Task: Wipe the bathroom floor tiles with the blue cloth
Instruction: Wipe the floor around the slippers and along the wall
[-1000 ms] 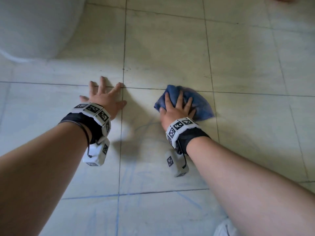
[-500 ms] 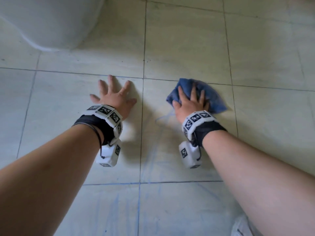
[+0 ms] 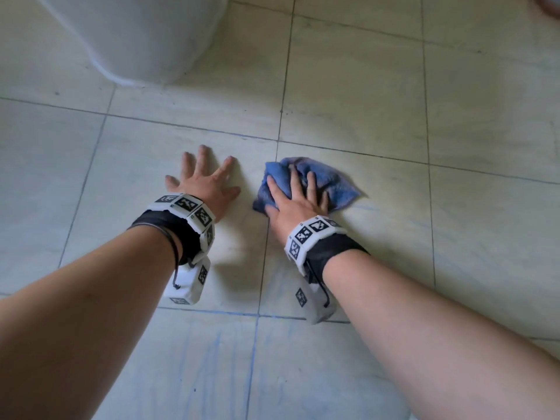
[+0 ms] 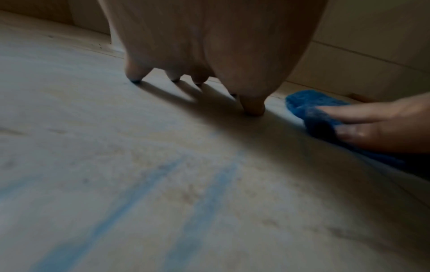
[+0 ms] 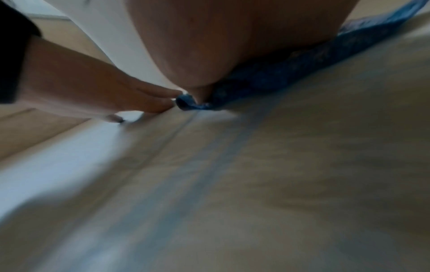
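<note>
Right hand (image 3: pixel 298 204) pressed flat, fingers extended, on the bunched blue cloth (image 3: pixel 330 184), mid-wipe. Left hand (image 3: pixel 204 184) splayed on the floor tiles (image 3: pixel 348 95), empty, just left of cloth. Blue streaks (image 3: pixel 209 353) lay nearer; next stroke probably should cover those.

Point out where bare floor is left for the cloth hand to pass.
Bare tiles lie right of and beyond the blue cloth under the right hand. Crowded leftward: the left hand is close, white fixture base behind.

Bathroom: tiled floor (image 3: pixel 348 86), white toilet base (image 3: pixel 136 34).
</note>
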`<state>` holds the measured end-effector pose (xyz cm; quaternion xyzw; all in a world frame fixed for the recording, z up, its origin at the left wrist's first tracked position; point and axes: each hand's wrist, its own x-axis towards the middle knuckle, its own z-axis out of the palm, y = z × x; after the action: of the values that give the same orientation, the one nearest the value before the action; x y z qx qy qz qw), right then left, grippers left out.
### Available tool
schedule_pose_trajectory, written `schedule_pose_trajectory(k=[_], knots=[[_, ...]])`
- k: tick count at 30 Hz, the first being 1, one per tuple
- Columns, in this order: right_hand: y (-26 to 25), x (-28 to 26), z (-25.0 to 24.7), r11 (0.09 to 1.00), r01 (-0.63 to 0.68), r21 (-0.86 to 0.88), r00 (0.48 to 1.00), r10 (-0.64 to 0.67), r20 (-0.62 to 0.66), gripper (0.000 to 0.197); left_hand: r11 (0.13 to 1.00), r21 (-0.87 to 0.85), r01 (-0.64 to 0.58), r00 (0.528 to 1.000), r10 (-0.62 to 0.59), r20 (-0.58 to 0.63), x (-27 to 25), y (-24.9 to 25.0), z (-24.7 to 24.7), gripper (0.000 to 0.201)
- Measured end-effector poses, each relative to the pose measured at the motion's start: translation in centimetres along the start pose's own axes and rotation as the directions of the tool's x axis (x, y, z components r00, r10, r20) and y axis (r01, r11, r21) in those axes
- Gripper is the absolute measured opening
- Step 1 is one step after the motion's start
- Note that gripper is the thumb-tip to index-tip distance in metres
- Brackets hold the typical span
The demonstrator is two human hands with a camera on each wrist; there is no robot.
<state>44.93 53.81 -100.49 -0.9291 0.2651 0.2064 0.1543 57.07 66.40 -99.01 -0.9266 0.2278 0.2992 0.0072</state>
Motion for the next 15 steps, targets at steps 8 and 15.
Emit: schedule_pose_trajectory(k=[8,15], knots=[[6.9,1.7,-2.4,0.923,-0.378,0.078,0.923,0.382,-0.046,0.054,1.000,-0.007,0.018,1.000,-0.018,-0.024,-1.5,-2.6,0.6,0.061],[-4.8,-3.2,1.9,0.986,0.166,-0.011,0.986,-0.165,0.025,0.062,0.999,-0.020,0.049,0.998,-0.050,-0.038,-1.8,-3.8,0.7,0.058]])
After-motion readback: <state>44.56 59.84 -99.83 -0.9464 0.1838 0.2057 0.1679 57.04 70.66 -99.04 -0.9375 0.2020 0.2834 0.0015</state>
